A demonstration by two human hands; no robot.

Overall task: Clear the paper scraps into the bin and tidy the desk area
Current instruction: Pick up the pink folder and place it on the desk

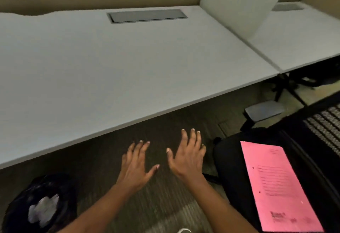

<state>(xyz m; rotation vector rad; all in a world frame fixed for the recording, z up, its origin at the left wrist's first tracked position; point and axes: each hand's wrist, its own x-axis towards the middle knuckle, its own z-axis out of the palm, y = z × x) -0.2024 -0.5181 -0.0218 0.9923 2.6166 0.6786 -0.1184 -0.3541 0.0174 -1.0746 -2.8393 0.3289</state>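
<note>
Both my hands hover palm-down over the carpet in front of the white desk (114, 63). My left hand (137, 164) has its fingers spread and holds nothing. My right hand (187, 156) is beside it, also spread and holding nothing. At the lower left stands a bin with a black liner (20, 207), and white crumpled paper scraps (44, 209) lie inside it. A pink printed sheet (276, 186) rests on the seat of a black chair (231, 168) at the right. No paper shows on the desk top.
A grey cable hatch (147, 16) is set into the back of the desk. A white divider panel (242, 2) separates a second desk (298, 36) at the right. A grey chair armrest (263, 111) and chair legs (287, 85) sit below that desk.
</note>
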